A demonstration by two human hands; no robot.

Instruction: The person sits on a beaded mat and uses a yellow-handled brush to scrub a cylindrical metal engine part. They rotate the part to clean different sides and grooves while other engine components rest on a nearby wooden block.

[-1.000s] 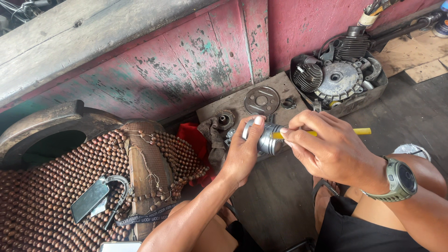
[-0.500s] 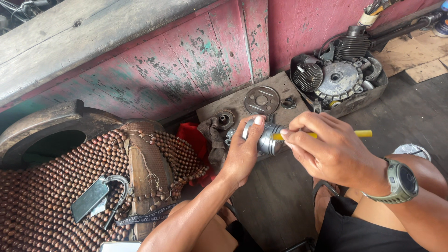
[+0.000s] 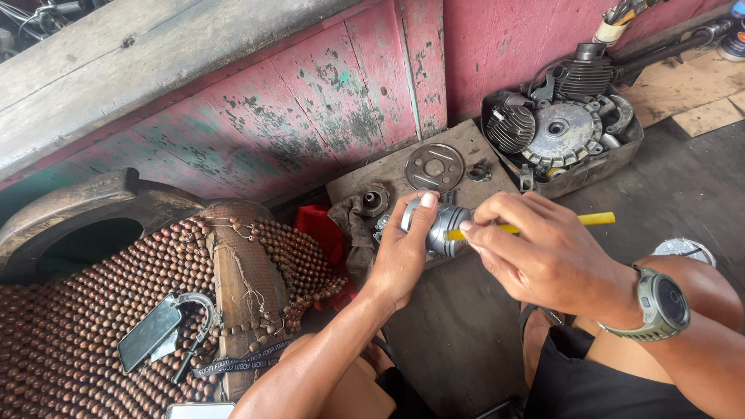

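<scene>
Nothing much has shifted since the earlier frames: both hands keep the same pose over the same metal part. Left hand (image 3: pixel 403 252) is closed around a small silver piston-like cylinder (image 3: pixel 444 226), thumb up against its left end, holding it level just above the grey floor (image 3: pixel 458 341). Right hand (image 3: pixel 543 256) is closed in a pinch on a thin yellow stick (image 3: pixel 594 220), whose near end meets the right side of the cylinder while its far end juts out to the right past the knuckles. A grey-green watch (image 3: pixel 661 304) sits on the right wrist. Just behind the hands lies a flat wooden board (image 3: pixel 466 140) carrying a round metal disc (image 3: pixel 434 167) with cut-outs, a small dark ring (image 3: pixel 479 171) beside it and a small round hub (image 3: pixel 374 202) on a dirty rag (image 3: pixel 349 225). A red cloth (image 3: pixel 322 233) lies to the left of the rag. Further right, a shallow grey tray (image 3: pixel 597 167) holds finned engine parts (image 3: pixel 563 128), among them a toothed flywheel. On the left, a beaded seat cover (image 3: pixel 77 326) drapes over a seat, with a small mirror (image 3: pixel 149 334) on a curved stem resting on it. Behind everything runs a weathered red plank wall (image 3: pixel 310 101) with flaking green patches.
</scene>
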